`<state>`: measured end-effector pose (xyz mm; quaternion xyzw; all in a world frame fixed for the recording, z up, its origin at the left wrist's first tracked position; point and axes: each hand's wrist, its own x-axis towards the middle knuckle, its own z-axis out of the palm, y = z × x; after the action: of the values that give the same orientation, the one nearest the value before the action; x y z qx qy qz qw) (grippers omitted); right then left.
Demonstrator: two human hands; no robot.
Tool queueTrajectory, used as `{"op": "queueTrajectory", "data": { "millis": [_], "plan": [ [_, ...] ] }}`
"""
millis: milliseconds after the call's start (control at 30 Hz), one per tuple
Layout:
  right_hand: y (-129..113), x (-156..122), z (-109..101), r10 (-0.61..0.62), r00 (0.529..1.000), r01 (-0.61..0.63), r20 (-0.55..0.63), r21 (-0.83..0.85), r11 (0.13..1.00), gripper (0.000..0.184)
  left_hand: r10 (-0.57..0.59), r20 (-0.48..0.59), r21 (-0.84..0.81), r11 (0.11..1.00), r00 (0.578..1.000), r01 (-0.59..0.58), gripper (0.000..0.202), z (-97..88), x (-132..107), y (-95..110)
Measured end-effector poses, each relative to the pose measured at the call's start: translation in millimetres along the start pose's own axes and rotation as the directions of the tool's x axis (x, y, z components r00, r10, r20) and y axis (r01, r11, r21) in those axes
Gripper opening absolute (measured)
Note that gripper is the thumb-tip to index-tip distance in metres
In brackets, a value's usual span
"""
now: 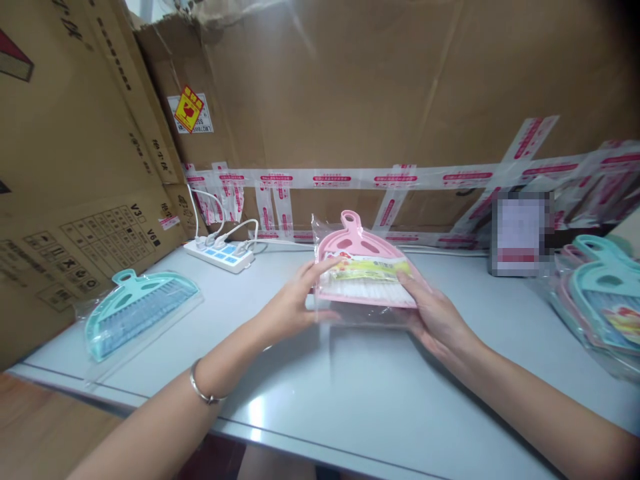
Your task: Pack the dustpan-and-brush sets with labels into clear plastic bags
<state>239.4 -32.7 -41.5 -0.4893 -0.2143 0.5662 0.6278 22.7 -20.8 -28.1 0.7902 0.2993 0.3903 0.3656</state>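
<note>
Both my left hand [295,303] and right hand [435,317] grip a bagged pink dustpan-and-brush set [363,270], fingers closed on its side edges, above the grey table [350,393]. A teal set [135,310] lies to my left.

The dustpan set [361,263] between my hands is pale pink, its brush bristles white, with a yellow and green label across the middle, all under clear glossy wrap. The brush [135,310] lying to my left is teal with bluish bristles. The table [350,393] is light grey. The power strip [220,255] is white with blue switches. The cardboard [350,87] is brown, crossed by clear tape printed in red. My bracelet [203,390] is silver.
</note>
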Motion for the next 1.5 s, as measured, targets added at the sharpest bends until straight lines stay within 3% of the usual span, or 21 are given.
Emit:
{"op": "queueTrajectory", "data": {
  "millis": [100,233,400,500,600,667,767,833,900,1033,1100,1200,1267,1333,1400,1500],
  "plan": [
    [-2,-6,3,-0.039,0.997,0.039,0.073,-0.002,0.999,0.023,-0.014,-0.095,-0.018,1.000,0.995,0.012,0.037,2.9,2,-4],
    [-5,-12,2,-0.137,0.973,0.134,0.187,0.030,0.991,0.034,-0.014,-0.152,-0.078,0.997,0.988,0.002,0.040,4.0,3,-8],
    [-12,-10,-3,-0.120,0.921,0.131,0.372,-0.006,0.991,0.054,0.000,-0.219,-0.092,0.996,0.976,-0.020,0.037,4.8,5,-14],
    [-12,-9,-5,-0.116,0.905,0.152,0.409,-0.058,0.987,0.065,0.012,-0.270,-0.073,0.997,0.963,-0.033,0.033,7.2,5,-16],
    [-11,-7,-10,-0.164,0.879,0.215,0.448,-0.065,0.974,0.082,-0.045,-0.324,-0.107,0.994,0.945,0.011,0.023,9.5,6,-17],
    [-10,-5,-15,-0.216,0.818,0.296,0.533,-0.068,0.953,0.102,-0.109,-0.376,-0.189,0.981,0.920,0.039,0.018,10.6,7,-18],
    [-9,-2,-22,-0.284,0.649,0.505,0.706,-0.119,0.855,0.135,-0.206,-0.462,-0.315,0.947,0.863,0.058,0.020,11.9,8,-16],
    [-7,-1,-22,-0.328,0.577,0.633,0.748,-0.156,0.759,0.138,-0.248,-0.501,-0.346,0.936,0.829,0.071,0.022,13.1,9,-13],
    [-3,0,-18,-0.368,0.620,0.661,0.693,-0.209,0.721,0.119,-0.263,-0.521,-0.337,0.937,0.812,0.088,0.023,14.9,8,-10],
    [8,-1,-5,-0.400,0.800,0.537,0.448,-0.234,0.811,0.050,-0.231,-0.514,-0.321,0.945,0.826,0.065,0.023,17.9,7,-5],
    [11,-1,-1,-0.391,0.835,0.481,0.387,-0.168,0.860,0.052,-0.200,-0.515,-0.353,0.936,0.833,0.007,0.029,17.5,7,-4],
    [9,-2,0,-0.347,0.863,0.391,0.368,-0.051,0.919,0.091,-0.202,-0.502,-0.437,0.898,0.841,-0.045,0.069,13.8,8,-8],
    [6,-1,-1,-0.334,0.876,0.351,0.347,0.016,0.936,0.102,-0.269,-0.448,-0.525,0.851,0.852,-0.007,0.078,10.2,10,-12],
    [5,2,-3,-0.320,0.889,0.319,0.327,0.058,0.946,0.094,-0.342,-0.351,-0.615,0.786,0.872,0.061,0.069,7.3,13,-18],
    [5,6,-5,-0.281,0.899,0.275,0.336,0.069,0.959,0.074,-0.391,-0.238,-0.679,0.721,0.889,0.135,0.055,5.9,15,-23],
    [8,12,-7,-0.221,0.908,0.209,0.357,0.071,0.975,0.047,-0.448,-0.134,-0.728,0.649,0.884,0.219,0.044,7.0,17,-28]
  ]
}}
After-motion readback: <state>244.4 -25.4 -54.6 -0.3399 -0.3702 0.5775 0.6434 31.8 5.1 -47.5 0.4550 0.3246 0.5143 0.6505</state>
